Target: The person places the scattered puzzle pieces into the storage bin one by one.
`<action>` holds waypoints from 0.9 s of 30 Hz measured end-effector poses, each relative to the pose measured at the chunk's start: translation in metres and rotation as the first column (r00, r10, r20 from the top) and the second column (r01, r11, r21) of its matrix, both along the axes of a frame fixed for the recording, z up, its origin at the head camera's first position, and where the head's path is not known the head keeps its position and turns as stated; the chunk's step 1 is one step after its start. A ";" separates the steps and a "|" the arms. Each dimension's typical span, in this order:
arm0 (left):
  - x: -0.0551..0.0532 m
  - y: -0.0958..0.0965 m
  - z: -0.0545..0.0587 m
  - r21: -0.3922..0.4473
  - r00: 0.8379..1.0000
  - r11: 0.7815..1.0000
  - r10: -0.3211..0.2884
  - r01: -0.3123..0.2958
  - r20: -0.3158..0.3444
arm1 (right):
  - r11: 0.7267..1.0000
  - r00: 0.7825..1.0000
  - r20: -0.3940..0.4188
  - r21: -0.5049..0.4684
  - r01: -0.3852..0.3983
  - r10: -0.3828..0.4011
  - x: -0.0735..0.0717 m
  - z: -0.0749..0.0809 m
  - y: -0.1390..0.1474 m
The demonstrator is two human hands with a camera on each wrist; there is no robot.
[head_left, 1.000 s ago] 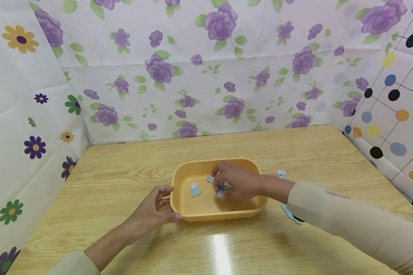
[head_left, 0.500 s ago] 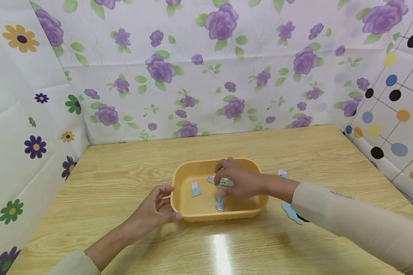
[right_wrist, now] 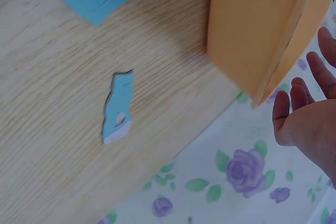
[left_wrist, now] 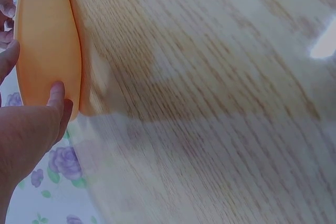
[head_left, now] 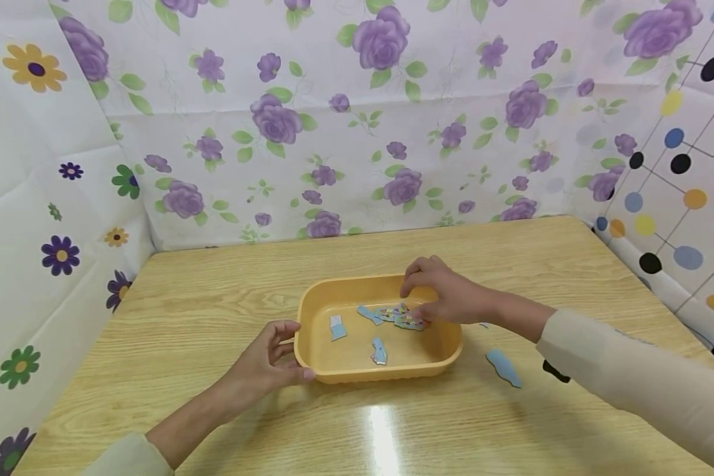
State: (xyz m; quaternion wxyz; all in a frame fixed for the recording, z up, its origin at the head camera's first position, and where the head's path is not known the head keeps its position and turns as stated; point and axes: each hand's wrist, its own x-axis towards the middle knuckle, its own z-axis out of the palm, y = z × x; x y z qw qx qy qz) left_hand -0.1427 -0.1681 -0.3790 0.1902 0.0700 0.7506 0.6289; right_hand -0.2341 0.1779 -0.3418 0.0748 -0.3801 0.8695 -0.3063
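Note:
My left hand (head_left: 260, 369) holds the left end of a yellow-orange plastic basin (head_left: 357, 375), thumb against the outer wall (left_wrist: 50, 40) and fingers at the rim. Over the basin's right half hovers my right hand (head_left: 455, 295), fingers bent loosely with nothing visible between them. Below its fingertips lie overlapping colourful puzzle pieces (head_left: 409, 322). Elsewhere on the basin floor are a blue-and-white piece (head_left: 338, 328) at left, a light blue piece (head_left: 379, 352) near the front and another (head_left: 369, 314) behind it.
On the table right of the basin lie a wavy blue piece (head_left: 503, 368) and a smaller blue-and-white one (right_wrist: 119, 106). A black item (head_left: 556, 371) shows partly under the right sleeve. Flowered sheets (head_left: 333, 132) stand behind the wooden table (head_left: 226, 284).
My right hand has lifted and moved right within the basin, letting go of a light blue piece near the front wall and uncovering the colourful pieces. The left hand has stayed put.

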 end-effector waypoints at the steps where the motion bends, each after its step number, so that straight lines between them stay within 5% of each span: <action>1: 0.000 0.000 0.000 -0.002 1.000 1.000 0.001 -0.001 -0.001 | 1.000 1.000 -0.004 -0.004 0.009 -0.009 -0.001 0.000 0.004; 14: 0.001 0.000 0.002 0.006 1.000 1.000 -0.006 0.006 0.011 | 0.988 0.988 -0.001 -0.010 0.154 -0.154 -0.002 0.001 0.060; 27: 0.001 0.000 0.002 0.014 1.000 1.000 -0.023 0.023 0.006 | 0.984 0.983 0.037 -0.003 0.178 -0.178 0.004 -0.001 0.085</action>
